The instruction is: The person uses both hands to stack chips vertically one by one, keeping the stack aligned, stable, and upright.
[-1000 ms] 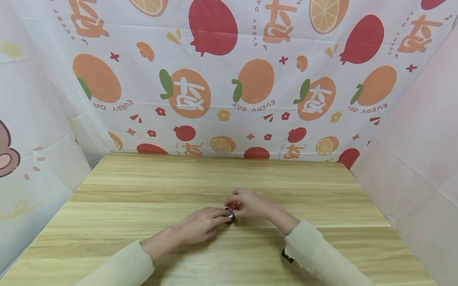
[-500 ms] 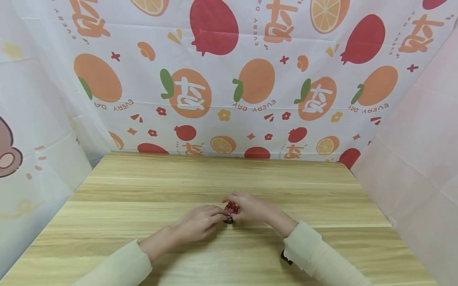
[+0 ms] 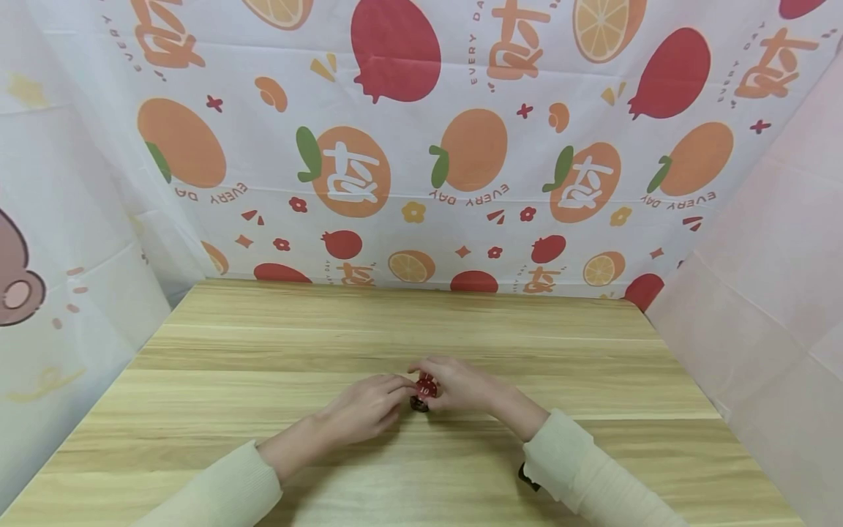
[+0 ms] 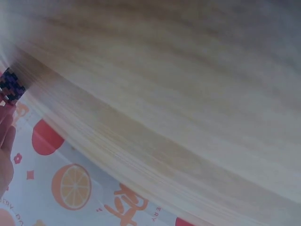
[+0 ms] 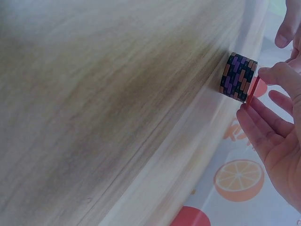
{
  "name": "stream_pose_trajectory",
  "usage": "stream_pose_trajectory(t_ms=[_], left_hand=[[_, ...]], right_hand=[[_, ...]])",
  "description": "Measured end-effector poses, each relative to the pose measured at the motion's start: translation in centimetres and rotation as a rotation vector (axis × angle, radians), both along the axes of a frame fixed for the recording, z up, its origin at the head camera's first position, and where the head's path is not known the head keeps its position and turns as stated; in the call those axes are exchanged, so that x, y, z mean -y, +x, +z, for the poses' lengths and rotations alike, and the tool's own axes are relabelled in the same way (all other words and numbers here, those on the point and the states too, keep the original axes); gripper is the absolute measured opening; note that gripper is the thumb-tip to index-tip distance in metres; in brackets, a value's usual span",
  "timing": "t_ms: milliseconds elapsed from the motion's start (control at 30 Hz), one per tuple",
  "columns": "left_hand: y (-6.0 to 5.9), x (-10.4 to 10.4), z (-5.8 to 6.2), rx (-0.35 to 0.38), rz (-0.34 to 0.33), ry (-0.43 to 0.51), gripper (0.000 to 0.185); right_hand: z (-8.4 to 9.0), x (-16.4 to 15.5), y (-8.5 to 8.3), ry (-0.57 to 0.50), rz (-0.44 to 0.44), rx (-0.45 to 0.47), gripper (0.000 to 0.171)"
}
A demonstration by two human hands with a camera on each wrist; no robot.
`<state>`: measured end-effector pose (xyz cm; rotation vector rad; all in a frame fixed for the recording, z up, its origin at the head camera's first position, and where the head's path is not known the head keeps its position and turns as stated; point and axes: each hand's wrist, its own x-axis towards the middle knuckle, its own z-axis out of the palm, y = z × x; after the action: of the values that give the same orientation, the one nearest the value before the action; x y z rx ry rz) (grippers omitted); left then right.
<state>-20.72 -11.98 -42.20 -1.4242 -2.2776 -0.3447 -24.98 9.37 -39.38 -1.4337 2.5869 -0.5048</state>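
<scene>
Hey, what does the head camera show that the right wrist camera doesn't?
Only the head view shows both sleeves, the left hand meeting the right hand, and a red chip marked 10. Only the right wrist view shows the chip stack from the side, its edges striped purple, orange and dark. Both share the wooden table and the fruit-print backdrop.

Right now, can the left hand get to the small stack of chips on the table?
Probably yes. The left hand is already beside the stack of chips, fingertips at its edge; the right hand holds the top red chip but leaves that side free.
</scene>
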Motion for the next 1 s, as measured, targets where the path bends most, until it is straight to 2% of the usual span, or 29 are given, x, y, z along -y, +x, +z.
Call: stream_pose_trajectory(t_ms=[200,467,867,1000], left_hand=[[0.08,0.02,0.09,0.006,0.027,-0.006,0.035],[0.03,-0.09,0.19,-0.021,0.043,-0.006,0.034],[0.20,-0.17,0.15,0.003,0.068,-0.045,0.037],[0.21,-0.27,0.06,0.004,0.053,-0.044,0.037]], right_hand=[[0.04,0.05,0.05,0.004,-0.001,0.003,0.047],[0.00,0.20,0.26,-0.019,-0.001,-0.003,0.045],[-0.24,0.20,0.30,-0.018,0.009,-0.034,0.043],[-0.25,0.20,0.36,-0.016,0.008,-0.032,0.044]])
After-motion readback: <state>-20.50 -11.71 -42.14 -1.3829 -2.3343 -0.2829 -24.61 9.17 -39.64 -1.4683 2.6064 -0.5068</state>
